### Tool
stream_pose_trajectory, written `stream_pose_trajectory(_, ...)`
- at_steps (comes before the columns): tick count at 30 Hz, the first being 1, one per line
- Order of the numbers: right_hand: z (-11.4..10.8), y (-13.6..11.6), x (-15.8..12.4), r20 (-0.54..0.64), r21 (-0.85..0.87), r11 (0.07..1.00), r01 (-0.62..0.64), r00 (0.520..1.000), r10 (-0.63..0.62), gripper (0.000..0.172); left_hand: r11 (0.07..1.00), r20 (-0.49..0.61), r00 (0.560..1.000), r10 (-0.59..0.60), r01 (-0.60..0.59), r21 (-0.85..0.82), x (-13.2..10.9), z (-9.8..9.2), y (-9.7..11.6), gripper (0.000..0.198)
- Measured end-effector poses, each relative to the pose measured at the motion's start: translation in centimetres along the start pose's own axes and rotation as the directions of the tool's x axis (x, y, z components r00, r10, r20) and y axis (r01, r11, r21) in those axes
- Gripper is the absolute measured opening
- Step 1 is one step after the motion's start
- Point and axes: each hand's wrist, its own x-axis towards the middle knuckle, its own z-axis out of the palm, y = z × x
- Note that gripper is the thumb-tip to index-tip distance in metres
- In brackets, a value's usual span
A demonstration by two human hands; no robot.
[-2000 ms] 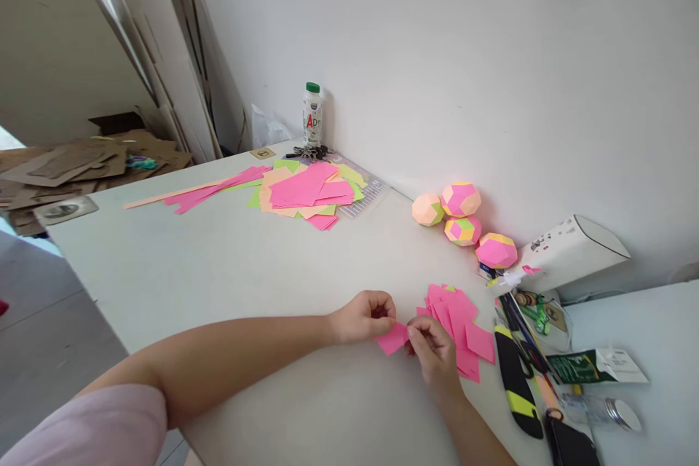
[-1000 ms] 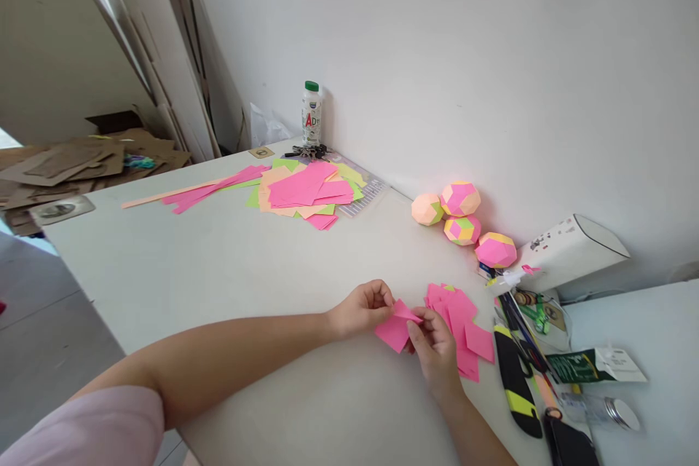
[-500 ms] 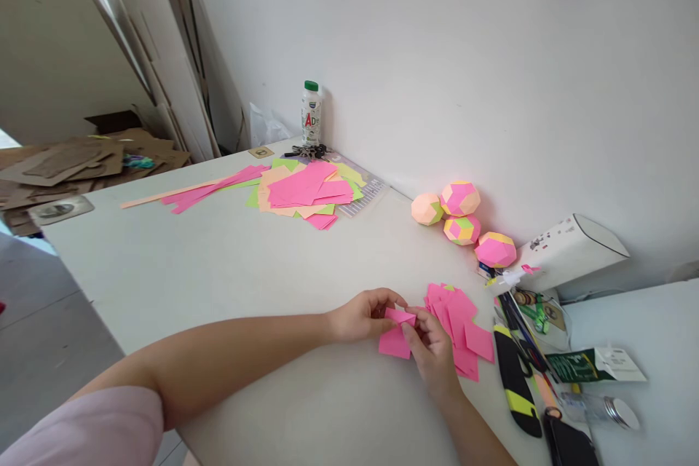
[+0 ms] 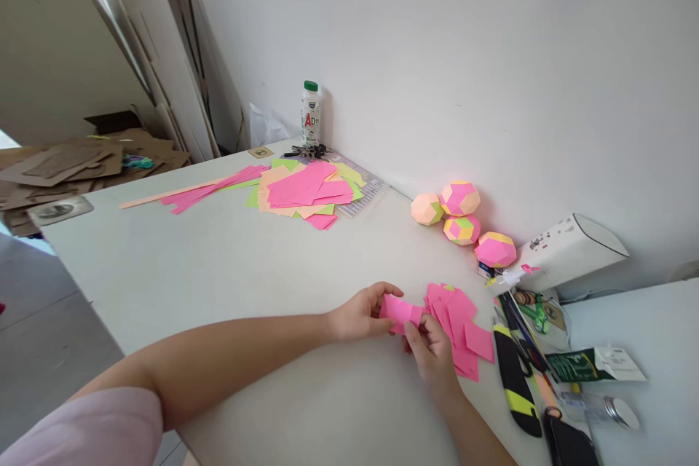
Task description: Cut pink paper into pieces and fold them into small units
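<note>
Turned since the earlier frame, the paper [image 4: 397,313] is now being held between both hands, its longer side running left to right. Its left end is being pinched by the left hand [image 4: 361,315], its right end by the right hand [image 4: 433,355], nearer the pink pile [image 4: 462,306].

Paper piece [image 4: 397,312] between left hand [image 4: 359,315] and right hand [image 4: 435,360], slips [image 4: 456,319] at right, bottle [image 4: 311,116] behind sheets [image 4: 300,188]
</note>
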Motion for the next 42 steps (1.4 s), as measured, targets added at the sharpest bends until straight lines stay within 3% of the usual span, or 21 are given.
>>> stream_pose_trajectory(8,-0.2,0.0,0.0,0.044,0.003,1.0,0.018,0.999,-0.018,0.031,0.99,-0.049,0.997,0.065,-0.058,0.129,-0.1,-0.2,-0.2,0.038)
stream_pose_trajectory(16,0.0,0.4,0.0,0.021,0.022,1.0,-0.009,1.0,0.008,0.03,0.994,0.101,0.993,0.053,-0.062,0.092,-0.5,0.2,0.2,0.033)
stream_pose_trajectory(19,0.0,0.3,0.0,0.011,0.005,1.0,-0.021,1.0,0.021,0.029,0.981,0.131,0.988,0.078,-0.1,0.168,-0.5,0.0,0.0,0.03)
stream_pose_trajectory(23,-0.1,0.4,0.0,0.022,-0.017,1.0,-0.019,1.0,0.019,0.029,0.945,0.09,0.992,0.085,-0.109,0.307,-0.5,-0.2,-0.2,0.036)
stream_pose_trajectory(30,0.0,0.2,-0.1,-0.007,-0.069,0.997,0.021,1.0,-0.021,0.029,0.968,0.011,0.994,0.111,-0.111,0.224,-0.2,-0.4,-0.8,0.037)
stream_pose_trajectory(42,-0.1,0.3,0.0,-0.039,-0.066,0.994,0.087,0.995,-0.09,0.025,0.941,-0.035,0.994,0.106,-0.089,0.326,-0.1,-0.3,-0.8,0.028)
